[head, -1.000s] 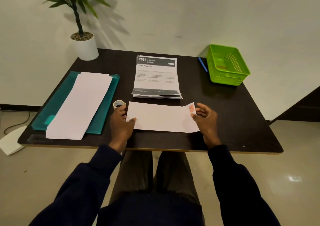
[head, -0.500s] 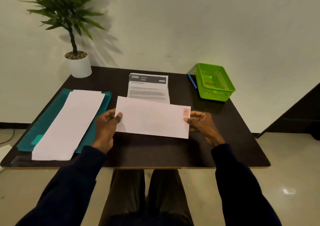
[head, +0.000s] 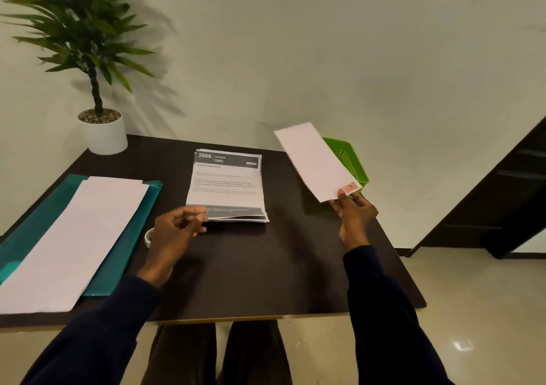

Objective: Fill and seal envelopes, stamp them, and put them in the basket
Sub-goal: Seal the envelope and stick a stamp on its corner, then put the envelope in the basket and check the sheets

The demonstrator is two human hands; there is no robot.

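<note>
My right hand (head: pixel 353 218) pinches the near corner of a white envelope (head: pixel 313 160) with a red stamp (head: pixel 350 189) on that corner. The envelope is raised off the table and points away over the green basket (head: pixel 351 160), hiding most of it. My left hand (head: pixel 177 229) hovers over the table near the front edge of a stack of printed sheets (head: pixel 227 184), fingers loosely curled and holding nothing. A pile of blank white envelopes (head: pixel 76 234) lies on a teal folder (head: pixel 130 228) at the left.
A roll of tape (head: pixel 148 237) peeks out behind my left hand. A potted plant (head: pixel 102 130) stands at the table's far left corner. The dark table (head: pixel 266 266) ends close in front of my lap. A dark structure (head: pixel 502 201) stands at the right.
My left hand has let go of the envelope and dropped toward the table. My right hand has swung the envelope to the right, over the basket. The camera has tilted up.
</note>
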